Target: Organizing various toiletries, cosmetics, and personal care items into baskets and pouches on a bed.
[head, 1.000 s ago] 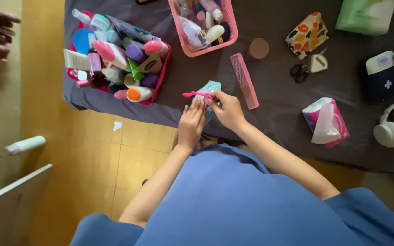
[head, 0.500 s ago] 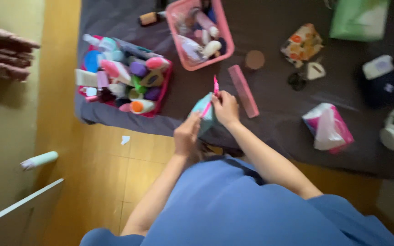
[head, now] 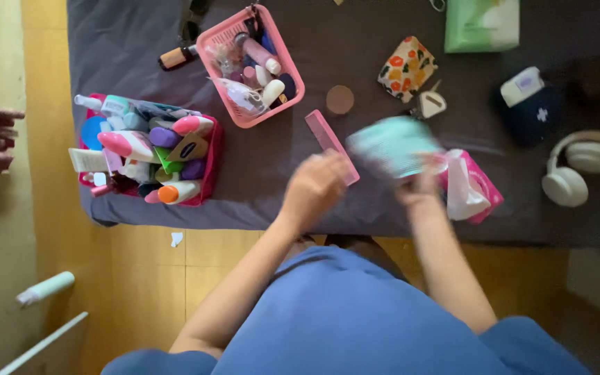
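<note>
My right hand [head: 421, 186] grips a teal pouch [head: 392, 142] and holds it above the dark-clothed table [head: 126, 55], just left of a pink tissue pack [head: 484, 194]. Both the hand and the pouch are blurred by motion. My left hand [head: 314, 186] hovers over the near end of a pink comb [head: 324, 135] lying on the cloth. It is blurred too, and I cannot tell whether its fingers are closed or hold anything. The pink stick seen earlier is not visible.
A pink basket [head: 206, 43] of small bottles stands at the back. A red basket [head: 211, 163] packed with toiletries is at the left edge. A floral pouch [head: 405, 68], a green pack [head: 480, 24], a navy pouch [head: 532, 114] and white headphones [head: 578, 170] lie to the right.
My right hand has swung the teal pouch to the right, towards the tissue pack. My left hand has let go of the pouch and moved over the comb. The pink stick is out of sight.
</note>
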